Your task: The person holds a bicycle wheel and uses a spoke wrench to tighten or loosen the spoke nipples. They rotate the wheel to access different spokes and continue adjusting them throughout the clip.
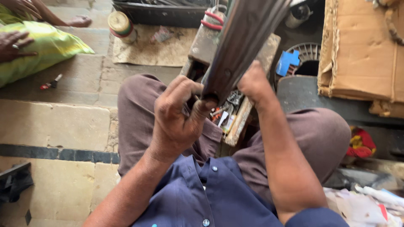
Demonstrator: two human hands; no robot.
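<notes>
Seated on the stone floor (pixel 50 126), the person has both hands at the near end of a long dark metal blade (pixel 242 42), perhaps a fan blade, which rises blurred toward the camera. The left hand (pixel 176 117) keeps a closed grip round that end, and the right hand (pixel 254 84) presses its far side. Beneath lies a wooden toolbox (pixel 235 122) of small tools. Farther off stand a jar (pixel 122 26) and a cardboard box (pixel 362 50).
</notes>
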